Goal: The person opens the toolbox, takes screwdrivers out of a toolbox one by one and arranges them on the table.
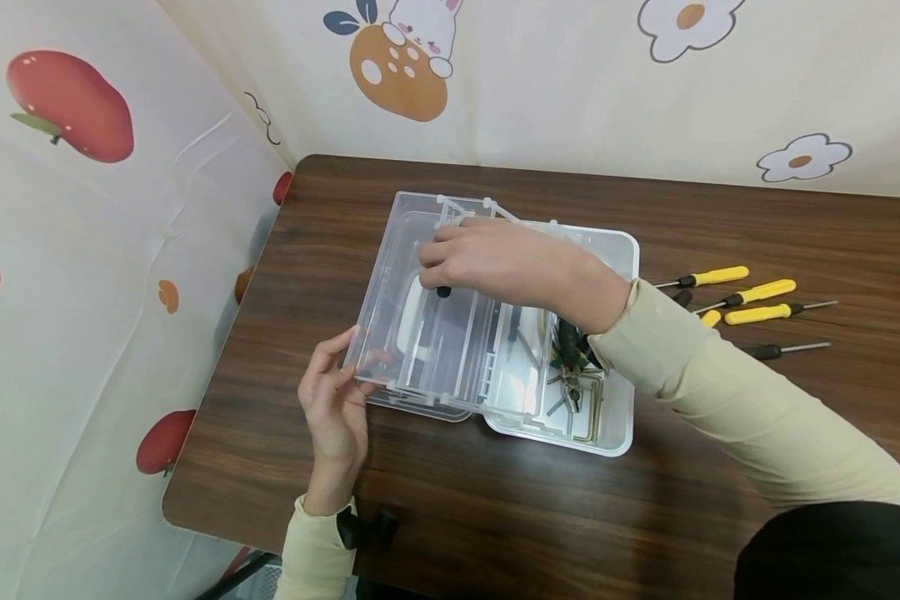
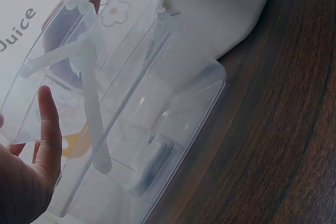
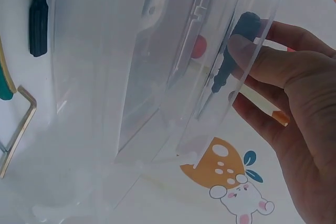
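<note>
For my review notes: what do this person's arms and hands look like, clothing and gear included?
The left hand and right hand wear no gloves. Both arms are in plain, pale cream-yellow fabric long sleeves with snug cuffs. A small black device sits at the left cuff; its details are too dark to make out.

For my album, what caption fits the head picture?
Left hand at a clear tray's corner, right hand holding a screwdriver.

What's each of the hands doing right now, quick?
Left hand: holding the clear tray at its edge.
Right hand: holding a black-handled screwdriver.
</note>
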Tool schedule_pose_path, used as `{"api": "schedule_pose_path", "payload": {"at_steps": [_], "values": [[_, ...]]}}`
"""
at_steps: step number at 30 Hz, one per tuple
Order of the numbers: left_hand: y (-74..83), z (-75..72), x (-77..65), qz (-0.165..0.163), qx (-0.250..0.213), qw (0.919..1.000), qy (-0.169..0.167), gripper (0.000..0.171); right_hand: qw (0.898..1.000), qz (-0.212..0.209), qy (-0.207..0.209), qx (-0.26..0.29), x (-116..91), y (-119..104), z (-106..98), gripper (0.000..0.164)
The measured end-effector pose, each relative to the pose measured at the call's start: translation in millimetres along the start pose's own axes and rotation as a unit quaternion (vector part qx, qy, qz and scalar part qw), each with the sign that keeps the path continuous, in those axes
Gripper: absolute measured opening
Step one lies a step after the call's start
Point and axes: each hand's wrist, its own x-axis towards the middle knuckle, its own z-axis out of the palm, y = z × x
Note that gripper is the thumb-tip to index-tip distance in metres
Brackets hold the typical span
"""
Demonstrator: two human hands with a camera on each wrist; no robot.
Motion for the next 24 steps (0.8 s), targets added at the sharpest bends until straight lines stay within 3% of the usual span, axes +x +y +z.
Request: {"api": "schedule_pose_path", "payload": {"at_steps": [14,19,24], "values": [[-1.0,-0.2,0.0,0.006,-0.007,0.9999,-0.004,0.043,0.999,-0.016,0.02,-0.04,-9,-5,-5,0.023],[0.1,1.0,-0.4,0.007,-0.014,0.9999,-0.004,0.043,0.998,-0.021,0.036,-0.043,-25,-8,-14,0.027],[-0.1,0.2,-0.5,0.01,-0.02,0.9997,-0.005,0.043,0.997,-0.012,0.05,-0.052,-52,-9,-22,0.043]]}}
